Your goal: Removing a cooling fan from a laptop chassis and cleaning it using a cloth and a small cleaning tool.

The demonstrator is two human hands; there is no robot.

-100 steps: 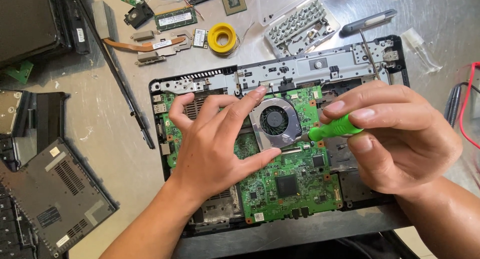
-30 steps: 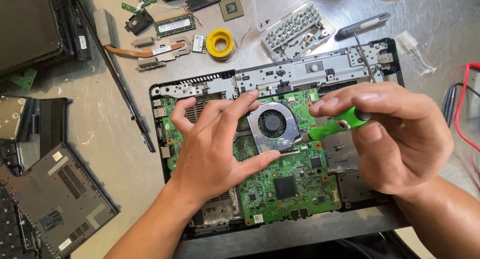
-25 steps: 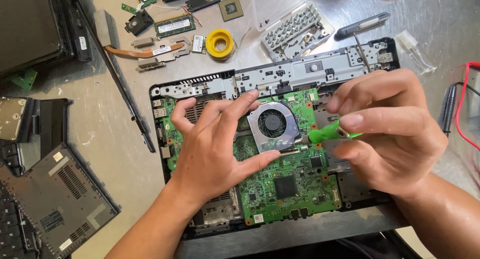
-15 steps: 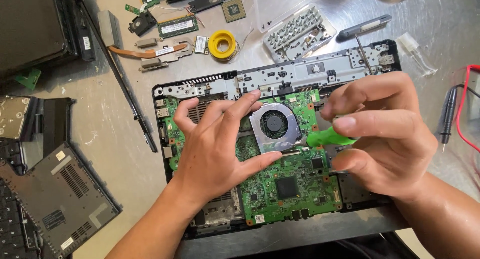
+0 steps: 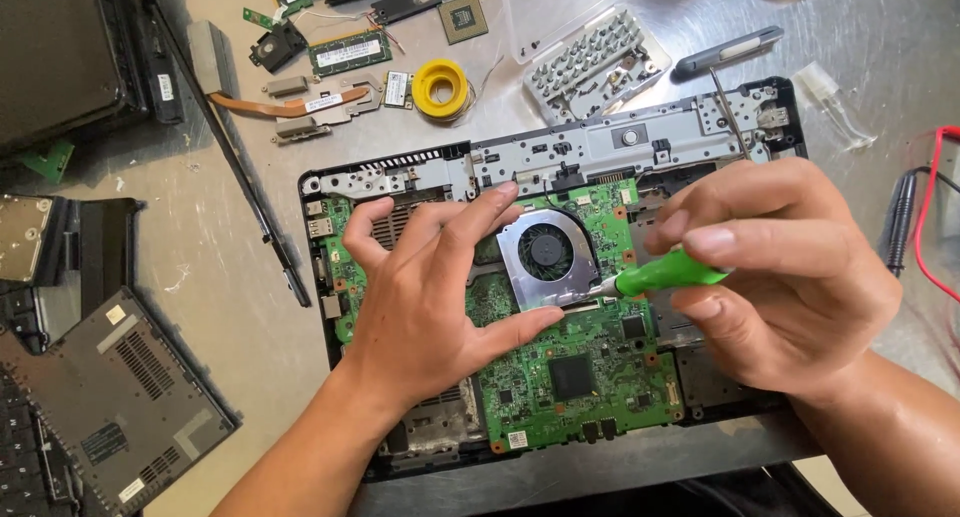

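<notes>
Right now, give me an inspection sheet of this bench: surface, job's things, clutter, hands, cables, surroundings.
Surface: scuffed grey metal bench.
Job's things: opened laptop base with green circuit board; round fan; green-handled screwdriver, tip at the fan's edge.
Clutter: yellow solder roll, clear tray of bits, memory stick, bottom cover.
Hands: left hand flat on the board; right hand grips the screwdriver.
Cables: red lead at right.
Surroundings: nothing seen.

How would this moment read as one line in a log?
left hand: flat on green circuit board | right hand: holds green screwdriver, tip at fan
</notes>
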